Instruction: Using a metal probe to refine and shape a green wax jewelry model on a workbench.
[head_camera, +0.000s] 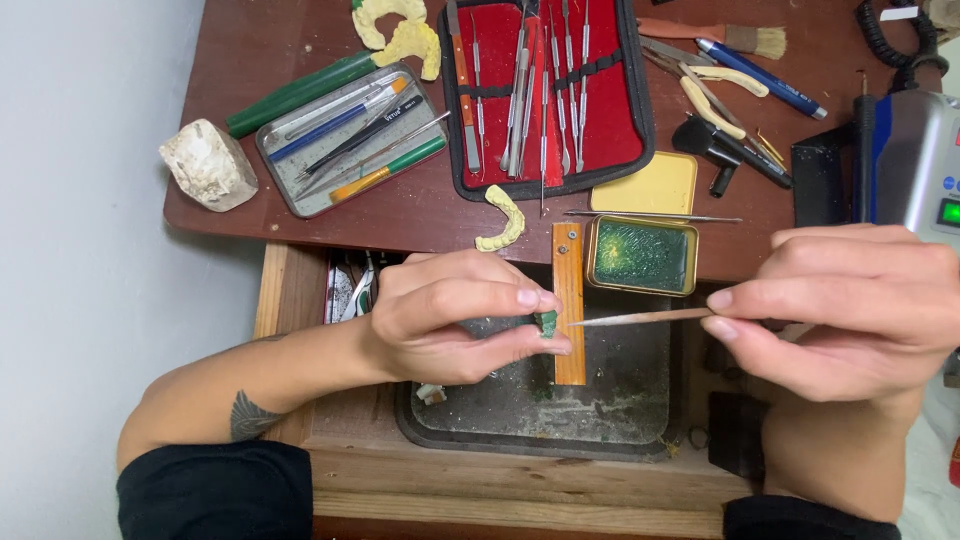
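Frame centre: left hand (455, 315) pinches a small green wax piece (547, 322) between thumb and fingertips, above the dark tray (620, 420) below the desk (420, 210) edge. Right hand (850, 305), at right, grips a thin metal tool (640, 318), tip touching the piece. Open tin of green wax (641, 256) sits just above, at the desk edge; open room lower centre.

On the desk (300, 215) I see a red instrument case (545, 95), a grey tray of brushes (350, 140), a green-filled tin (641, 256), yellow dental casts (400, 35) and a white plaster block (208, 165).
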